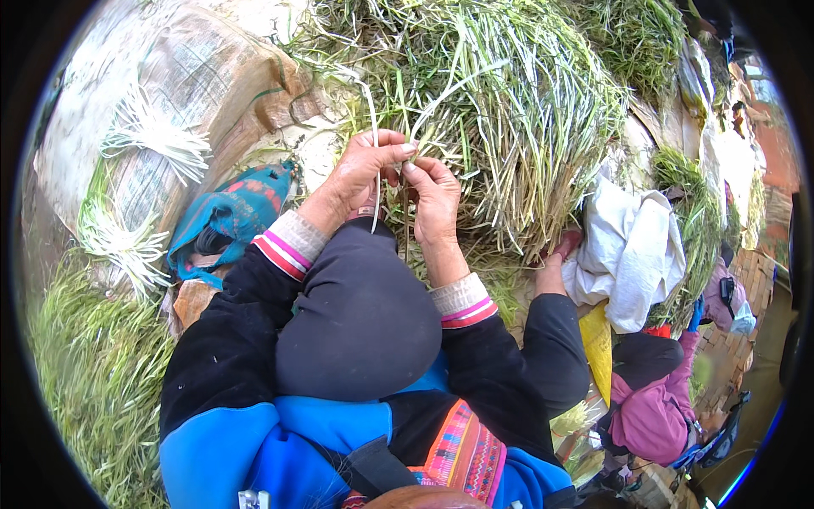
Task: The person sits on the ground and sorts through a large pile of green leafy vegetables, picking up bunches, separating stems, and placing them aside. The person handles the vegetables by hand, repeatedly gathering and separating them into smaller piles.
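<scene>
My left hand [365, 162] and my right hand [436, 191] meet fingertip to fingertip above my knee. Thumb and forefinger of each pinch a thin plant stalk [416, 130] with pale leaves at its upper end. A brownish strand [406, 219] hangs below the fingertips of my right hand. One long whitish strip [374, 108] passes by the left fingers, bends over at the top and dangles to my trouser leg; how the fingers hold it is partly hidden. Beyond the hands lies a big heap of cut green stalks [528, 121] with long leaves.
On a woven plastic sack [210, 83] at left rest two bunches of white strips [152, 137]. A teal patterned cloth [235, 207] lies beside it. More grass-like leaves [95, 369] fill the lower left. White sheeting [629, 248] and another person in pink [655, 413] are at right.
</scene>
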